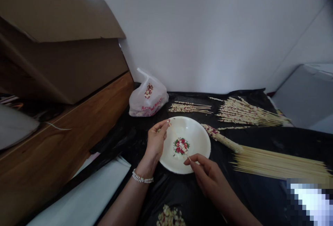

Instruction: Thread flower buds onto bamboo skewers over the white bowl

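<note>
Over the left rim of a white bowl [200, 146] with a red flower print, my left hand [156, 139] pinches a small pale piece between thumb and fingertips. A beaded bracelet [142, 177] circles that wrist. My right hand [206, 172] is closed in a pinch at the bowl's lower right edge, on a thin bamboo skewer [189, 158]. Pale bits show near its tip, against the flower print, and I cannot tell whether they are threaded on. Most of the skewer is hidden behind my right hand. Below the bowl lies a heap of small pale pieces [170, 216].
A white plastic bag [148, 97] stands behind the bowl. Loaded skewers lie in a small group [188, 107] and a larger pile [241, 112]. A bundled cluster [221, 139] and bare skewers [278, 161] are at right. Black plastic sheeting [260, 137] covers the surface; a cardboard box [65, 66] stands left.
</note>
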`<state>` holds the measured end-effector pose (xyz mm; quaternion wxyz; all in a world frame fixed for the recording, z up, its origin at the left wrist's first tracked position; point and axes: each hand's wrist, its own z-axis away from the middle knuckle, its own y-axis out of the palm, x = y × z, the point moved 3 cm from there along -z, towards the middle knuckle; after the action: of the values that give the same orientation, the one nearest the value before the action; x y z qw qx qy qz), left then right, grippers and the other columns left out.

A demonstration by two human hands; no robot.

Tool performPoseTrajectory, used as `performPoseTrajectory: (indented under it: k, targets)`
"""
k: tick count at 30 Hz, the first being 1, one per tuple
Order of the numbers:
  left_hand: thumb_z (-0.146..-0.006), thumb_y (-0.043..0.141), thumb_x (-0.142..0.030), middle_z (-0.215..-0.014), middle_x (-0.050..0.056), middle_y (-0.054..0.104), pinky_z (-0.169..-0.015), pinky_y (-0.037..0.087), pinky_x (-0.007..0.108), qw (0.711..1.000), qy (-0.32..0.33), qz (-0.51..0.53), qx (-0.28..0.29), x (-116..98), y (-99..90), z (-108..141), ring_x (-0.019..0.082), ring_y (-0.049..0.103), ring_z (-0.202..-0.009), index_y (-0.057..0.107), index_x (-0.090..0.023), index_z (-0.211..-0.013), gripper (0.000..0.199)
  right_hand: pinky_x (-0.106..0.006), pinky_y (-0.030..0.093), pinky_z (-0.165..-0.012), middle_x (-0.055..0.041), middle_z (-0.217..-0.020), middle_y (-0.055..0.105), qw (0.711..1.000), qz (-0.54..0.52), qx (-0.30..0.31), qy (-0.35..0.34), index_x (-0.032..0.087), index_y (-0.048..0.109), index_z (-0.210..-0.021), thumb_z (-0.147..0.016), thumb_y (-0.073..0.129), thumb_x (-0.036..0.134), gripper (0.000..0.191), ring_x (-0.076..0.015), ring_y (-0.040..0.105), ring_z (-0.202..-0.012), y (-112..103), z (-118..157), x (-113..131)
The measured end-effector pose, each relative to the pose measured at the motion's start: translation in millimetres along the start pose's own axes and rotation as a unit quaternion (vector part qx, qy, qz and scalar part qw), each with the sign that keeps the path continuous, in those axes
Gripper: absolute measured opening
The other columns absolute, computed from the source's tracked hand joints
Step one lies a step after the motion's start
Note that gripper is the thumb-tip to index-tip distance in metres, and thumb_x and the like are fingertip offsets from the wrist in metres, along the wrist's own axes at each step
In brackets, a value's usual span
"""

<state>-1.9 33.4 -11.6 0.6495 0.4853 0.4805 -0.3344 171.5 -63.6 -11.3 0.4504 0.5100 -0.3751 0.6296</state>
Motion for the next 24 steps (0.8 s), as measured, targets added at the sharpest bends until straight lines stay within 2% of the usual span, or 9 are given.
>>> performPoseTrajectory:
  k: [7,11,15,18,21,24]
  targets:
    - [-0.068,0.076,-0.030,-0.056,-0.002,0.059,-0.046,0.028,0.021,0.996,0.041,-0.078,-0.011,-5.6,3.0,4.9,0.006,0.034,-0.046,0.077,-0.015,-0.084,0.022,-0.021,0.008,-0.036,0.0146,-0.037,0.030,0.999,-0.050,0.002,0.021,0.014,0.056,-0.098,-0.092,0.044,0.047,0.036,-0.0063,0.019,-0.032,3.4,2.7,0.0]
    - [-0.069,0.076,-0.029,-0.061,-0.001,0.061,-0.045,0.027,0.020,0.995,0.046,-0.090,-0.002,-4.8,4.3,6.2,0.005,0.034,-0.047,0.077,-0.015,-0.087,0.023,-0.022,0.009,-0.037,0.0141,-0.040,0.027,1.000,-0.026,-0.006,0.013,0.013,0.057,-0.100,-0.093,0.043,0.046,0.036,-0.0074,0.020,-0.035,2.9,2.5,0.2]
    - [-0.072,0.076,-0.034,-0.067,-0.001,0.059,-0.039,0.019,0.016,0.999,0.009,-0.005,0.043,-3.4,6.3,6.1,0.001,0.027,-0.043,0.074,-0.014,-0.099,0.034,-0.023,0.013,-0.043,0.0111,-0.048,0.028,0.994,0.085,-0.043,-0.055,0.012,0.061,-0.097,-0.094,0.043,0.041,0.034,-0.0088,0.023,-0.042,-0.7,0.4,3.8]
    - [-0.075,0.073,-0.041,-0.067,-0.002,0.055,-0.035,0.014,0.014,0.992,-0.053,0.089,0.068,-3.5,7.1,5.0,-0.001,0.023,-0.041,0.073,-0.010,-0.092,0.036,-0.025,0.018,-0.045,0.0087,-0.048,0.034,0.980,0.156,-0.063,-0.111,0.012,0.063,-0.095,-0.095,0.042,0.036,0.032,-0.0099,0.030,-0.042,-0.8,0.8,5.1]
    - [-0.073,0.076,-0.040,-0.066,-0.003,0.052,-0.033,0.015,0.011,0.981,-0.103,0.148,0.078,-3.4,6.9,3.4,-0.003,0.024,-0.040,0.071,-0.007,-0.086,0.036,-0.025,0.023,-0.048,0.0051,-0.050,0.046,0.965,0.200,-0.076,-0.153,0.014,0.064,-0.096,-0.096,0.041,0.032,0.029,-0.0117,0.040,-0.043,1.7,2.9,3.8]
    - [-0.070,0.079,-0.033,-0.065,-0.004,0.052,-0.032,0.016,0.010,0.977,-0.116,0.163,0.077,-3.0,6.6,2.3,-0.004,0.025,-0.039,0.070,-0.006,-0.086,0.033,-0.026,0.029,-0.050,-0.0002,-0.057,0.061,0.951,0.241,-0.086,-0.174,0.016,0.065,-0.099,-0.096,0.041,0.030,0.028,-0.0141,0.049,-0.045,4.6,5.0,1.5]
